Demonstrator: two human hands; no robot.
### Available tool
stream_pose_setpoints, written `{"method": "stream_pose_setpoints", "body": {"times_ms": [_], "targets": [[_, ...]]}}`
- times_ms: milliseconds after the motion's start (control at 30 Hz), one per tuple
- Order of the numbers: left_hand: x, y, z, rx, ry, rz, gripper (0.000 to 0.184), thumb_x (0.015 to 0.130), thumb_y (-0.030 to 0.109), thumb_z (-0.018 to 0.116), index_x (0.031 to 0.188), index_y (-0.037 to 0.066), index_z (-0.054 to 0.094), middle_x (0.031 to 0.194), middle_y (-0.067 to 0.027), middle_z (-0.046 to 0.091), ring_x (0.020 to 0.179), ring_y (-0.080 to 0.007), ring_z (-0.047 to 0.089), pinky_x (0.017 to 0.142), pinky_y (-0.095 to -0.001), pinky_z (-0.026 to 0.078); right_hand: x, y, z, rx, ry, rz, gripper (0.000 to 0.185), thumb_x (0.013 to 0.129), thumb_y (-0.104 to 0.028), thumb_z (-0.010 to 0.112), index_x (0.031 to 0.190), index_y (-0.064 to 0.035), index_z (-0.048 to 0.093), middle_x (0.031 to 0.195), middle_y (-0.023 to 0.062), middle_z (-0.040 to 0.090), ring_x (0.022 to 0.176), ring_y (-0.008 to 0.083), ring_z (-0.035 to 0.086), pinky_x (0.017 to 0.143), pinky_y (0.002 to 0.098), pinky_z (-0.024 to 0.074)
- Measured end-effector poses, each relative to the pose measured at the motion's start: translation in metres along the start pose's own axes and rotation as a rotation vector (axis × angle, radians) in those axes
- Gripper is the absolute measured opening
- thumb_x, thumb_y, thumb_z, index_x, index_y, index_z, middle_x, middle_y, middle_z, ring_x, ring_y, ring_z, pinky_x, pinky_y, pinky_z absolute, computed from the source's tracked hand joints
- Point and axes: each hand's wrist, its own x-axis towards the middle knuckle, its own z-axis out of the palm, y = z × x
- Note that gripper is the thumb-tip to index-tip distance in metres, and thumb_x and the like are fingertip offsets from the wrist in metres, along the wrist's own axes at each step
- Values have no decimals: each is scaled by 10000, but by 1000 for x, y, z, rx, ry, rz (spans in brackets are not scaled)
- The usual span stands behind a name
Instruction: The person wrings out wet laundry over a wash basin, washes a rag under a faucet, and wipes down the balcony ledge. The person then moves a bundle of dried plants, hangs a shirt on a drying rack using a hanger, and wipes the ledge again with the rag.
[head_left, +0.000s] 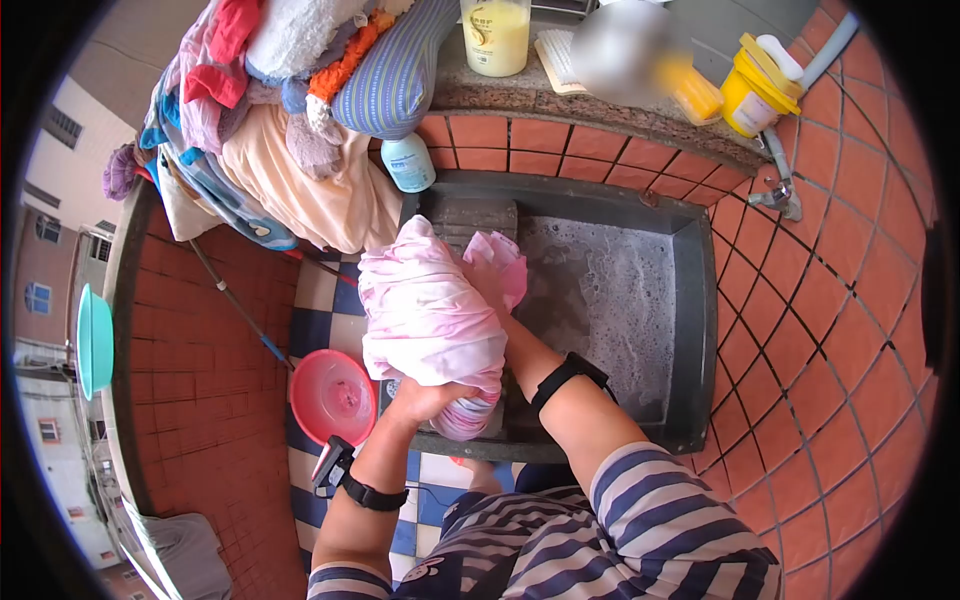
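Note:
A bundled pink and white cloth (430,310) is held up over the left part of a dark stone sink (694,330). My left hand (425,398) grips its lower end, near a striped, multicoloured part of the bundle. My right hand (487,285) is at the bundle's right side, its fingers largely hidden by pink folds. Under the cloth, a ribbed washboard surface (470,215) shows at the sink's left side. Sudsy, greyish water (600,300) lies in the basin to the right.
A heap of laundry (300,170) is at upper left, beside a blue-white bottle (408,163). A yellow tub (755,95) and a jar of yellow liquid (496,38) stand on the ledge. A tap (775,197) is at right, a red basin (333,398) at lower left.

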Motion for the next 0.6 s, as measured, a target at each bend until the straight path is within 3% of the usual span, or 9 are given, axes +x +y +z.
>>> {"method": "stream_pose_setpoints", "body": {"times_ms": [33,67,133,200,267,367,400,500,600], "targets": [[-2,8,7,181,5,18,353,591,185,721,908,40,666,878,-114,659,837,-259,611,786,-345,468,-5,-4,-19,264,-27,3,378,750,-295,662,1117,-210,640,1052,113,563,1032,322,513,887,418,416],[0,21,15,215,11,24,402,575,219,725,934,50,658,916,-129,651,868,-284,601,807,-354,459,-16,-1,-33,268,-20,3,378,750,-295,662,1117,-210,640,1052,113,563,1032,322,513,887,418,416],[10,27,26,297,57,83,414,573,193,721,949,34,647,948,-137,642,902,-289,591,825,-356,452,-55,14,-60,718,23,-215,441,761,-253,670,1179,-136,593,1116,159,535,1100,340,482,941,402,383],[31,19,30,410,148,168,447,578,197,706,977,11,628,1016,-172,621,973,-327,561,869,-353,431,-96,55,-72,415,97,-64,402,791,-237,668,1145,-61,600,1163,161,538,1116,303,513,937,366,406],[56,31,25,414,201,-7,495,595,274,698,1024,35,639,1047,-225,608,1017,-344,555,896,-364,417,-134,100,-91,666,-41,264,327,829,-241,653,1084,-39,626,1130,155,588,1056,246,578,892,318,447],[105,13,6,652,51,-189,652,573,370,708,1103,1,620,1146,-285,561,1124,-344,525,949,-350,398,-201,146,-132,479,-13,380,254,849,-213,634,1016,-22,652,958,113,665,892,187,635,792,284,484],[127,-7,5,686,141,-260,723,554,419,711,1098,-46,611,1168,-281,557,1143,-360,516,963,-359,396,-222,160,-142,444,-15,410,242,856,-195,624,1015,-15,653,930,99,673,878,179,632,778,279,480],[146,32,25,688,244,-429,749,547,429,715,1092,-74,605,1182,-272,555,1148,-367,518,967,-370,402,-276,198,-160,471,-15,575,247,861,-196,616,1001,5,651,898,99,673,835,162,635,748,266,486],[173,38,26,737,284,-585,782,574,449,707,1152,-62,576,1222,-236,546,1168,-342,514,979,-377,403,-305,202,-191,547,44,662,253,864,-191,609,990,26,645,875,97,670,806,149,633,729,263,492]]}}
